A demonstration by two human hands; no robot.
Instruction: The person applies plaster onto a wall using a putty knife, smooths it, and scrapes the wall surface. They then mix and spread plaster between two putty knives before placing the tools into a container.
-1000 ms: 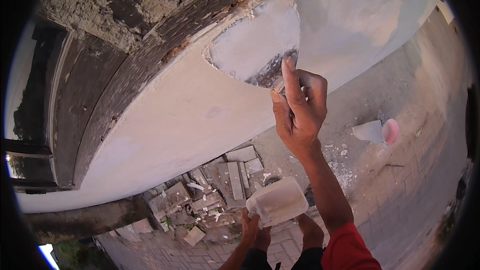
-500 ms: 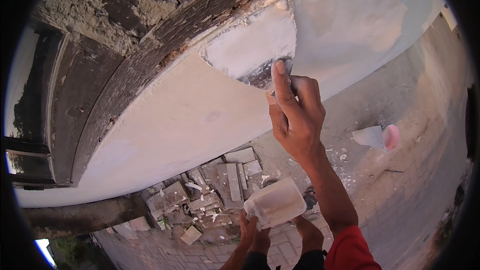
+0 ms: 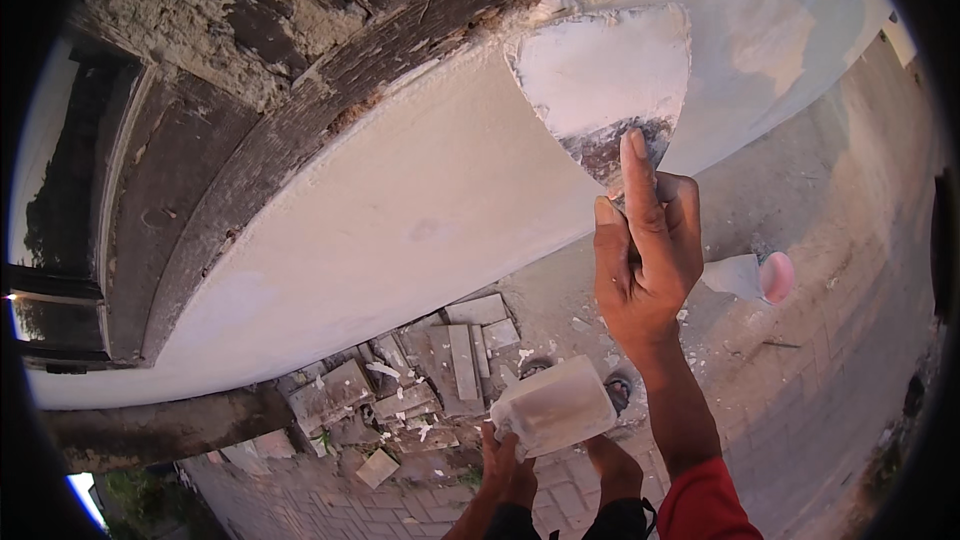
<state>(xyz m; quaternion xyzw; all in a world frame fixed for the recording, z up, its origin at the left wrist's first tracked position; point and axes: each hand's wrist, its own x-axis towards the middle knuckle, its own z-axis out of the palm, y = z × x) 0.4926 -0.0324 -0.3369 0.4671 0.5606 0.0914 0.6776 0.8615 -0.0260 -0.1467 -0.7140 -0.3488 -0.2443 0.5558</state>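
Note:
My right hand [image 3: 655,270] is closed round a wide putty knife [image 3: 605,145], its index finger stretched along the blade. White putty covers most of the blade, which lies against or just over the pale plastered wall [image 3: 400,230], below the dark wooden frame. The knife's handle is hidden in my palm. Lower down, my left hand [image 3: 498,455] grips the near left corner of a whitish rectangular plastic container [image 3: 560,405], held above the ground. A thin whitish film coats its inside.
Weathered wooden frame [image 3: 230,180] with peeling paint curves above the wall. Broken tiles and boards [image 3: 440,365] are piled at its foot. A white tub with a pink rim [image 3: 777,277] lies on its side on the paving, right. My feet stand below the container.
My right hand has moved the putty knife to the right along the wall. The container in my left hand has hardly shifted.

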